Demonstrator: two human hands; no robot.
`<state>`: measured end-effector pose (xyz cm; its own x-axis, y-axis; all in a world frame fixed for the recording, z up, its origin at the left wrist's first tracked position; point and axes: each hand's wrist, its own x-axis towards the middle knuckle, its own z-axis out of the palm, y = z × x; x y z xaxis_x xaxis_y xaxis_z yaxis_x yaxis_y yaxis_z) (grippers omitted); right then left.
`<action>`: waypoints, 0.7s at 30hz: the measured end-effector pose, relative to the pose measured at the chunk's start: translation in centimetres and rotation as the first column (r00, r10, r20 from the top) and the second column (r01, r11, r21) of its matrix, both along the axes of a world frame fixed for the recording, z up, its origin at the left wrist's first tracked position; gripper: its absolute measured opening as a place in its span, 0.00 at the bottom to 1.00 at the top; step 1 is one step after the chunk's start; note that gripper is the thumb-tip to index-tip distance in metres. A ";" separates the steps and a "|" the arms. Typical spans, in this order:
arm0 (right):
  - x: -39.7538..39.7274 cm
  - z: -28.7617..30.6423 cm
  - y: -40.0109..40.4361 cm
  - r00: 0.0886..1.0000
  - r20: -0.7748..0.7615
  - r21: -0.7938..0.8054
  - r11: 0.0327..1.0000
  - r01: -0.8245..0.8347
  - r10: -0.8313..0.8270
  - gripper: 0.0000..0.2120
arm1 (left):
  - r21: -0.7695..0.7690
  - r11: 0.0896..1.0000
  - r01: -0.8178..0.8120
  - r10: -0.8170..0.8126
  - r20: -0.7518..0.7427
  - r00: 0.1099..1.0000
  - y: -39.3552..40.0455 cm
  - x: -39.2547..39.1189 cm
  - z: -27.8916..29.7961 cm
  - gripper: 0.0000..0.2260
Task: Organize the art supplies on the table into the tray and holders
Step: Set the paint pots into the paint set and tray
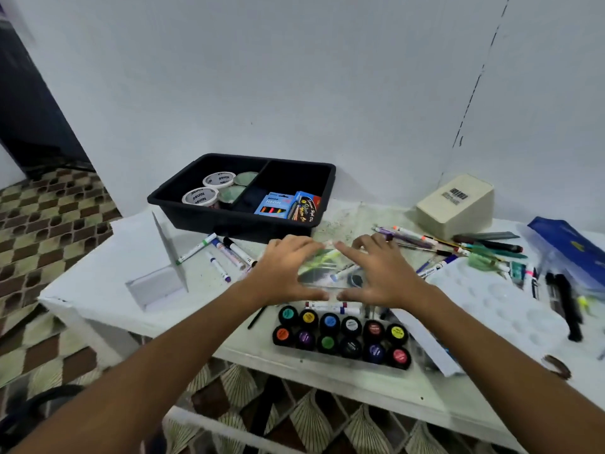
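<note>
A black two-part tray stands at the back of the white table; its left part holds tape rolls, its right part crayon boxes. In front of it, my left hand and my right hand hold a clear plastic case by its two sides, thumbs on the near edge and fingers over the far edge. Greenish items and a marker show through the case, blurred. A beige holder lies on its side at the back right.
Loose markers lie left of my hands, beside a clear acrylic stand. A set of paint jars sits at the front edge. At the right lie a white palette, a pile of pens and a blue pouch.
</note>
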<state>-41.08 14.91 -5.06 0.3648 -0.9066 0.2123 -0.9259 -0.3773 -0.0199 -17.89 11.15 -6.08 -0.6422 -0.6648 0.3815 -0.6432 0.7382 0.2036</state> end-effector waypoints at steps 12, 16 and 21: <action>1.6 -4.3 7.9 0.999 0.030 0.170 0.985 -0.018 0.013 0.49 | 0.166 0.974 0.153 -0.149 -0.032 0.988 4.9 2.9 -5.2 0.38; 1.6 -5.0 8.5 0.998 0.063 0.186 0.982 -0.013 0.001 0.46 | 0.190 0.973 0.134 -0.129 -0.038 0.991 5.5 2.9 -5.8 0.38; 1.2 -5.4 8.7 0.997 0.082 0.153 0.988 -0.014 0.001 0.42 | 0.165 0.980 0.111 -0.105 -0.045 0.993 5.5 2.5 -6.4 0.38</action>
<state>-39.85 23.57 -10.43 0.3592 -0.9279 0.1000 -0.9158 -0.3711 -0.1538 -15.39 16.67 -12.51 -0.7016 -0.6486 0.2951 -0.5515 0.7565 0.3515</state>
